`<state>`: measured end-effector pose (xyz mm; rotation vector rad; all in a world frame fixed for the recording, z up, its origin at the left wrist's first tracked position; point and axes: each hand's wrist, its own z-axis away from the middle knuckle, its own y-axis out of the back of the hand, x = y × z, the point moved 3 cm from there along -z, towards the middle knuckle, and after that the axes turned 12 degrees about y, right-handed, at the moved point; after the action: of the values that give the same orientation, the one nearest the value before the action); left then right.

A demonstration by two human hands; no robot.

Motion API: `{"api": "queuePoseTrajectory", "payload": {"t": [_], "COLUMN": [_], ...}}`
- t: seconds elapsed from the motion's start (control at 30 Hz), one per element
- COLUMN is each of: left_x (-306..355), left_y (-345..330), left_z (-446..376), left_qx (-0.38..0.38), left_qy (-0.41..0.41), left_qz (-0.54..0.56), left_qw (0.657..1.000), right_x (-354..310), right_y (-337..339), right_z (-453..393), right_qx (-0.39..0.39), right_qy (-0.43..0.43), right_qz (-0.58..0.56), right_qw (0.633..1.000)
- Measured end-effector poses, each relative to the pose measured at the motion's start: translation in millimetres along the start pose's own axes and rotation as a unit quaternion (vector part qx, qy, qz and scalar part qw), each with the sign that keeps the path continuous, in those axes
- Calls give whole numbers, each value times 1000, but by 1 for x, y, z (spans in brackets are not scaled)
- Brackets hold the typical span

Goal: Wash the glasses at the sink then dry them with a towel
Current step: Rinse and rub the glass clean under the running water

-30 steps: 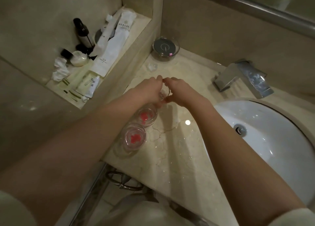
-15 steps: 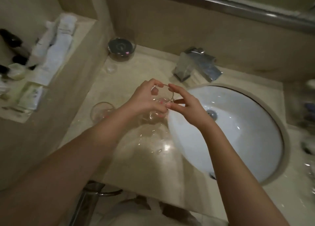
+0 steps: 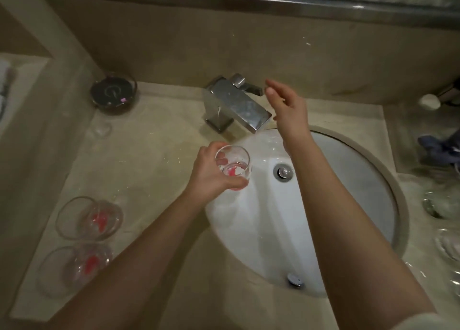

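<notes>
Since the earlier frame, right hand [image 3: 286, 110] had released the glass [image 3: 232, 164] and hovered, fingers relaxed, beside the tap lever [image 3: 245, 84]. Left hand [image 3: 211, 177] gripped it over the basin [image 3: 348, 155]. Recommended: open water gently, rim under spout.

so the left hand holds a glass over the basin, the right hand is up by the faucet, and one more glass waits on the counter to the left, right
Not quite: the head view shows two glasses waiting on the counter, not one. The rest holds: the left hand holds a glass over the basin, the right hand by the faucet.
</notes>
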<state>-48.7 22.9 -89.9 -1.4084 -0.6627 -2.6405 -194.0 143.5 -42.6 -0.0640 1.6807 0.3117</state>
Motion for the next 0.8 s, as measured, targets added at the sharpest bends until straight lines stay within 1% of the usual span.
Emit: {"api": "queuePoseTrajectory", "payload": {"t": [0.17, 0.33, 0.47, 0.67, 0.8], "left_x": [2, 4, 8, 19, 24], "left_y": [-14, -25, -35, -44, -45], "left_z": [-13, -18, -22, -29, -32], "left_qx": [12, 2, -23, -33, -33], "left_qy": [9, 19, 32, 41, 41], "left_qz": [-5, 11, 43, 73, 91], "left_qw": [1000, 1000, 998, 996, 994], "right_x": [17, 23, 23, 25, 28], "right_y": [-12, -7, -7, -7, -6], "right_z": [-30, -41, -45, -49, -49], "right_qx": [-50, -46, -40, -41, -40], "right_qy": [-36, -5, -1, -11, -23], "right_qz": [-39, -23, -40, -64, -56], "right_qw": [997, 999, 998, 997, 997]}}
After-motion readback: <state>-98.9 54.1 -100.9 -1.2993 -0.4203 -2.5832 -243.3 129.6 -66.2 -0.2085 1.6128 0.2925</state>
